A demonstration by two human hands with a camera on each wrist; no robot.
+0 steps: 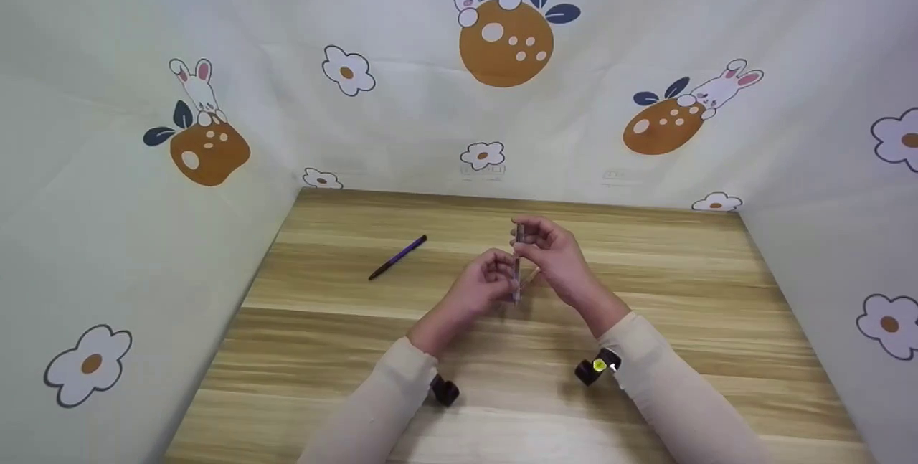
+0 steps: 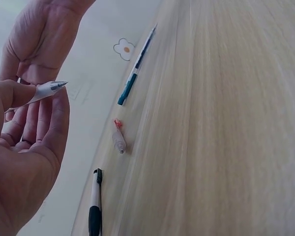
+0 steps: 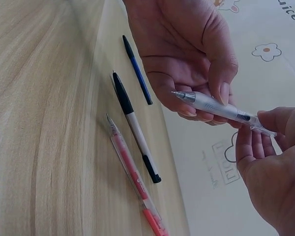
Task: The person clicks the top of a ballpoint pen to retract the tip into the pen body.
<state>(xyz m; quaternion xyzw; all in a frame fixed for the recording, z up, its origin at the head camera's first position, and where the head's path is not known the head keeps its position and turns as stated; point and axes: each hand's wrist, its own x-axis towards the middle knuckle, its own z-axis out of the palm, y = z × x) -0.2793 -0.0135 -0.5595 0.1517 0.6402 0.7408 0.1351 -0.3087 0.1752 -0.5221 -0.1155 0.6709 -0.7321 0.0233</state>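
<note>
Both hands hold a slim white and clear pen (image 1: pixel 517 267), which stands upright in the head view with its tip toward the near side. My left hand (image 1: pixel 482 281) pinches the barrel near the metal tip between thumb and fingers. At the other end, my right hand (image 1: pixel 556 256) grips the clear clip end with thumb and fingertips. The right wrist view shows the white pen (image 3: pixel 216 105) spanning between the left hand (image 3: pixel 187 54) and right hand (image 3: pixel 280 167). Fingers cover parts of the barrel.
On the wooden table (image 1: pixel 323 349) lies a purple-blue pen (image 1: pixel 398 257). The right wrist view shows a blue pen (image 3: pixel 137 71), a black-and-white pen (image 3: pixel 135 130) and a pink-red pen (image 3: pixel 132 167). A patterned cloth (image 1: pixel 401 120) surrounds the table's back and sides.
</note>
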